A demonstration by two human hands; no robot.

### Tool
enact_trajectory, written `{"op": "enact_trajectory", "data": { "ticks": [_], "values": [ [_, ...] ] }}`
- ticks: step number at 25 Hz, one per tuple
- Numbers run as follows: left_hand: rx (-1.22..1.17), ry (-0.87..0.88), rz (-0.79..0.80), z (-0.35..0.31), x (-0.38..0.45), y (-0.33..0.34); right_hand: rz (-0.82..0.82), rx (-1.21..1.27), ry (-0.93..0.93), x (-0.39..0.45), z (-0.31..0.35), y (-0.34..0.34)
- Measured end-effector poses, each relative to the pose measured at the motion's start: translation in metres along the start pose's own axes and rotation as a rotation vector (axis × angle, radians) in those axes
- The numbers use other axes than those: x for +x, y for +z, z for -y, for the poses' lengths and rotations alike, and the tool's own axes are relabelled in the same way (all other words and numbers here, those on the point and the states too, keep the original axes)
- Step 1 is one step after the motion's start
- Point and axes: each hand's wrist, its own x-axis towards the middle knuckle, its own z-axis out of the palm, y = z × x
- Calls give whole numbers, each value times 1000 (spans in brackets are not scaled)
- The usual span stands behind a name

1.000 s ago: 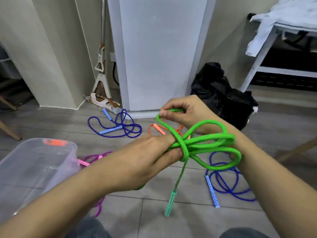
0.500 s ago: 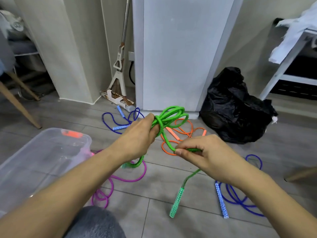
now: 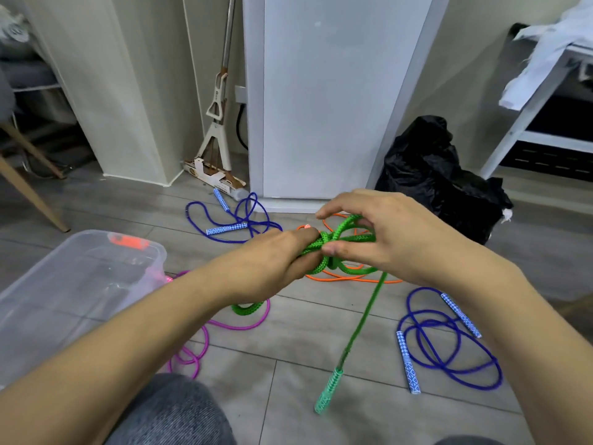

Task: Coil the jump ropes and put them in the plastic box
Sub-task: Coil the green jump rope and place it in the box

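Observation:
A green jump rope (image 3: 364,319) is bunched in loops between both hands, in the middle of the head view. My left hand (image 3: 272,261) grips the bundle's middle. My right hand (image 3: 378,239) pinches a strand wound around the bundle, thumb against the wrap. One tail hangs down to a green handle (image 3: 328,391) near the floor. The clear plastic box (image 3: 150,248) with an orange latch stands at the left. Loose on the floor lie two blue ropes (image 3: 449,351) (image 3: 231,220), an orange rope (image 3: 349,277) and a pink rope (image 3: 205,342).
A white cabinet (image 3: 330,97) stands straight ahead with a mop (image 3: 215,130) leaning beside it. A black bag (image 3: 442,175) sits to the right, next to a white rack (image 3: 526,117) draped with cloth. A wooden chair leg (image 3: 29,194) slants at far left.
My right hand rose from below the bundle back to it, carrying the green strand over the loops. The hanging handle swung slightly to the right.

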Motion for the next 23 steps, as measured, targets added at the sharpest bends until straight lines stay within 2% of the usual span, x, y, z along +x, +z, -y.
{"op": "enact_trajectory", "data": {
  "ticks": [3,5,9,11,13,17,21,23],
  "values": [
    [-35,21,67,-2,-3,2,158,-92,52,-4,-5,-3],
    [-126,-20,106,-7,-3,6,217,-15,45,-2,-9,1],
    [-390,-90,131,-12,-3,2,174,315,99,-5,-15,4],
    [-332,-40,175,-11,-3,3,181,358,111,-7,-15,4],
    [-201,-31,180,-6,-2,5,186,301,106,-9,-14,7],
    [-51,-91,104,1,-4,-2,154,349,139,-12,-19,10],
    [-366,-78,60,1,-9,-2,74,390,178,-13,-26,5],
    [-428,-78,68,4,-9,0,47,389,184,-13,-26,4]
  ]
}}
